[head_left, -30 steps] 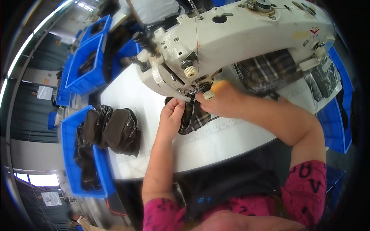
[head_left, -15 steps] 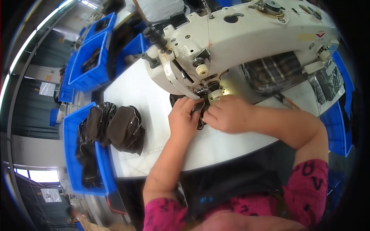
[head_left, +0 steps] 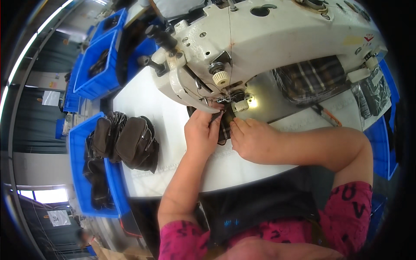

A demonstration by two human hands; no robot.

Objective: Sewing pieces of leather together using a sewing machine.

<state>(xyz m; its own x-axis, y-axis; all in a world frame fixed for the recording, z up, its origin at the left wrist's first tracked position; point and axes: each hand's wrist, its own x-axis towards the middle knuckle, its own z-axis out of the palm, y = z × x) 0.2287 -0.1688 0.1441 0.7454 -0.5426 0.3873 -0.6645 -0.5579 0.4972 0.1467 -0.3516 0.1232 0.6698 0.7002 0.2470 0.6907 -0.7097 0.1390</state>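
A white sewing machine stands over the work, its needle area just beyond my fingertips. Under its presser foot lies a dark fabric piece with a zipper along its left side and a plaid inner face showing. My left hand grips the zipper side between thumb and fingers. On the opposite edge, my right hand is closed, its fingers together and pressing the fabric. The fingertips of both hands are close to the needle area, and the exact stitching point is hidden by machine parts.
Dark brown pouches stand at the table's left, beside a blue bin holding more dark pieces. Plaid fabric in plastic lies beneath the machine arm. An orange-handled tool rests near my right forearm. More blue bins stand far left.
My right hand has come down from a raised pinch onto the fabric's right edge, its fingers straighter. More of the plaid face shows between my hands. The whole view has shifted slightly.
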